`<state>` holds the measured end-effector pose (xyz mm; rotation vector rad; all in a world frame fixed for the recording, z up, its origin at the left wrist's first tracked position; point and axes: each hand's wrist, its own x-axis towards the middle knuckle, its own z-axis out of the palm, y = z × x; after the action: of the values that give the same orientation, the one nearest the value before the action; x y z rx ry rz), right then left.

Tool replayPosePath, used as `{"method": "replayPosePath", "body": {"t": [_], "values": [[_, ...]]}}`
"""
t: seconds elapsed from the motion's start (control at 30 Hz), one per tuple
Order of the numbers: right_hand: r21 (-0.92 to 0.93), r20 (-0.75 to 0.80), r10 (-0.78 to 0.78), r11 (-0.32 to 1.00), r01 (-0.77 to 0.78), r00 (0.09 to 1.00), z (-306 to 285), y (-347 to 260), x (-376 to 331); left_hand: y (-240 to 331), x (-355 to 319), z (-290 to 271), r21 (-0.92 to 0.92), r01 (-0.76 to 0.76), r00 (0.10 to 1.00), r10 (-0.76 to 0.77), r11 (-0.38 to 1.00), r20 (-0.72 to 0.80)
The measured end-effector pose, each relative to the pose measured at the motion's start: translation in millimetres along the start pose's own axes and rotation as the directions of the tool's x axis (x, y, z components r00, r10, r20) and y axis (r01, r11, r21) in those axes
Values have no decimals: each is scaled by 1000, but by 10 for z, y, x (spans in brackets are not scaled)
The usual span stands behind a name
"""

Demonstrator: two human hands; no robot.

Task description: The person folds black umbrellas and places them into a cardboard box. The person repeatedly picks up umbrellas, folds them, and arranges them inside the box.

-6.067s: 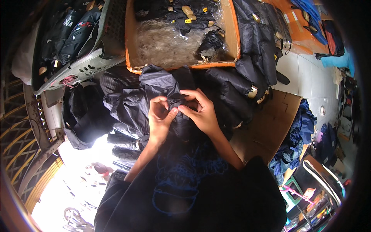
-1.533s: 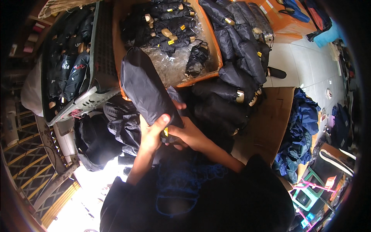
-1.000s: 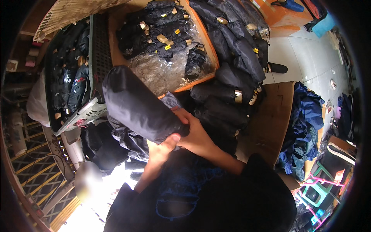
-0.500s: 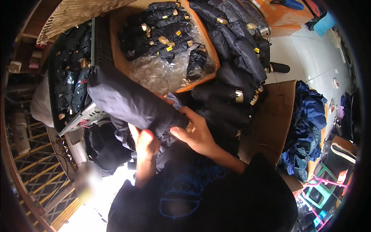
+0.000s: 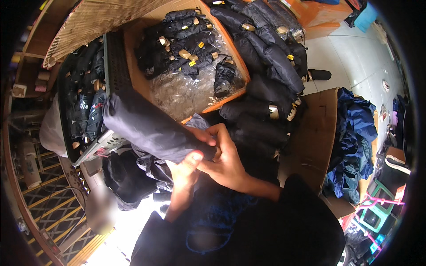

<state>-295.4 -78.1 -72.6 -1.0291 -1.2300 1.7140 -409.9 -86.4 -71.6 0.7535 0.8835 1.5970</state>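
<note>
Both my hands are on a folded umbrella (image 5: 146, 126) in a dark sleeve, tilted with its far end up to the left. My left hand (image 5: 188, 168) wraps round its lower part from below, thumb along the near side. At the near end, the fingers and thumb of my right hand (image 5: 226, 162) close on the sleeve's edge; the handle there is mostly hidden by them. Beyond the umbrella stands an orange-edged cardboard box (image 5: 245, 66) with several dark folded umbrellas (image 5: 186, 37) on clear plastic.
A dark crate (image 5: 106, 62) of umbrellas stands at the left. More sleeved umbrellas (image 5: 279, 66) are heaped right of the box. Near my right arm are a cardboard flap (image 5: 310, 137) and blue fabric (image 5: 353, 133). Dark cloth (image 5: 126, 177) lies below the crate.
My left hand has slid along the umbrella toward its near end, close to my right hand. The right fingers have curled further round that end.
</note>
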Motion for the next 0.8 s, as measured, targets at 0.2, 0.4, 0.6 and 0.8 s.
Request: {"method": "replayPosePath", "body": {"t": [0.2,0.4,0.6,0.8], "values": [[-78,14,-250,965,250,968,7,77,105,-107,-103,-84,61,42,998,-45,997,40],[-241,60,-355,902,359,933,-13,127,102,9,-64,-97,153,-117,963,150,981,-224],[-397,50,-312,865,305,949,118,223,7,-90,-145,-59,424,78,952,58,902,-300],[-322,306,-132,918,233,943,-119,470,28,-325,-267,-195,496,199,963,-74,845,-259]]}}
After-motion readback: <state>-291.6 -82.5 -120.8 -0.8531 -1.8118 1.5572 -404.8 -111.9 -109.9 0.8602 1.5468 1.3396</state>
